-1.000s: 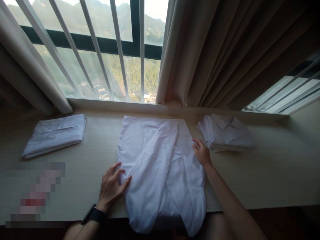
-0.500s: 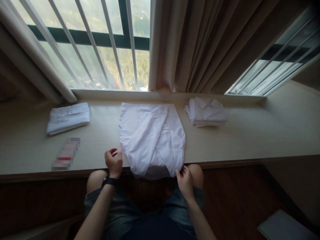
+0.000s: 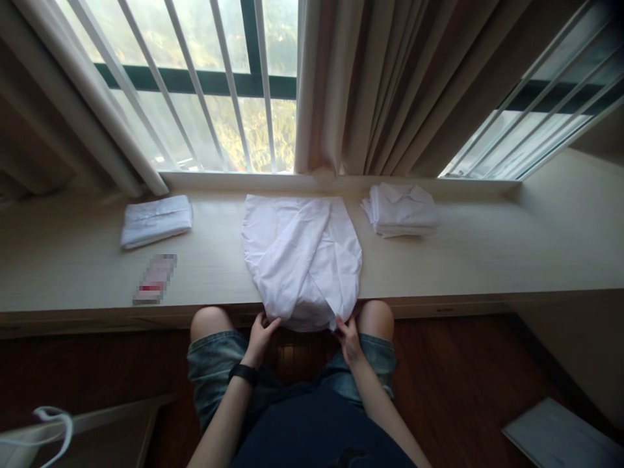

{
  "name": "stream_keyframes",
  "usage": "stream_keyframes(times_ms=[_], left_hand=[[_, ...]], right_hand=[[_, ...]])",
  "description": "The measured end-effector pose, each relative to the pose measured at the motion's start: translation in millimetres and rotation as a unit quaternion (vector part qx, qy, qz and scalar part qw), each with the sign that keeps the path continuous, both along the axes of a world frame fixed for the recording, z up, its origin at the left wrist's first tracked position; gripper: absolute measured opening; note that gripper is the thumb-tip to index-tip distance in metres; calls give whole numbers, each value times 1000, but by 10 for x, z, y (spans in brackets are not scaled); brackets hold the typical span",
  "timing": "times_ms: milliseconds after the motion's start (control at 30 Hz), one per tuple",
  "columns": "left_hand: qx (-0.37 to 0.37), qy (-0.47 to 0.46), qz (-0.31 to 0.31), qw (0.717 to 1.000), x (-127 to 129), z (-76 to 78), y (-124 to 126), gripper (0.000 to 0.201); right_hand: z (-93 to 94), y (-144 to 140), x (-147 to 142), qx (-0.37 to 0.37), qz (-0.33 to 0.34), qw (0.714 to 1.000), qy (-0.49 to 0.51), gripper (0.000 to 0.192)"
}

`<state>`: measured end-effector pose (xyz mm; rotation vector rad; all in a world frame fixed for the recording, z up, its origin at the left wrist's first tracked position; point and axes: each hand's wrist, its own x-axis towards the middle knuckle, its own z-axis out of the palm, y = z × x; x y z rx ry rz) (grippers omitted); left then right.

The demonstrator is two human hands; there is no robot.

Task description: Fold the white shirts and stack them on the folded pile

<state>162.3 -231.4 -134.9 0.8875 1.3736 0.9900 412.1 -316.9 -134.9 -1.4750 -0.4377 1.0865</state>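
Observation:
A white shirt (image 3: 302,253), partly folded, lies on the pale window ledge (image 3: 463,273) in front of me. Its near end hangs over the ledge's front edge. At the left corner of that hanging end, my left hand (image 3: 260,337) has its thumb on top and its fingers beneath the cloth. My right hand (image 3: 348,335) pinches the right corner between thumb and fingers. The undersides of both grips are hidden by the fabric.
A folded white garment (image 3: 156,221) lies on the left, with a blurred-out flat object (image 3: 155,279) nearer me. Several folded white shirts are stacked (image 3: 400,209) on the right. Curtains (image 3: 385,84) and a barred window (image 3: 209,117) stand behind. A white hanger (image 3: 61,422) shows at lower left.
My left hand has come from beside the shirt, rightward and down, onto its near left corner. My right hand stays at the right corner, slightly further inward. The camera view has shifted.

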Motion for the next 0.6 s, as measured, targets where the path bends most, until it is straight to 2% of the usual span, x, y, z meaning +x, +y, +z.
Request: stream_keyframes(times_ms=[67,133,200,300,400,500,600], left_hand=[[-31,-23,-47,998,-23,34,-33,54],[-67,-50,-60,995,-46,98,-97,53],[-89,-105,-48,989,-55,170,-177,55],[-88,-178,-36,979,-45,226,-293,65],[-92,-140,-7,986,-47,186,-369,65],[-104,-52,46,992,-80,116,-410,55],[-174,-83,8,981,-112,121,-462,48]], right_hand=[[80,-69,17,17,17,998,51,70],[117,-113,32,40,25,997,59,68],[107,-129,38,23,23,999,5,65],[46,-137,30,-48,-9,990,-134,55],[11,-178,11,-68,-40,976,-201,46],[30,-262,-7,-60,-21,985,-158,52],[55,-365,-29,-58,32,996,-64,61]])
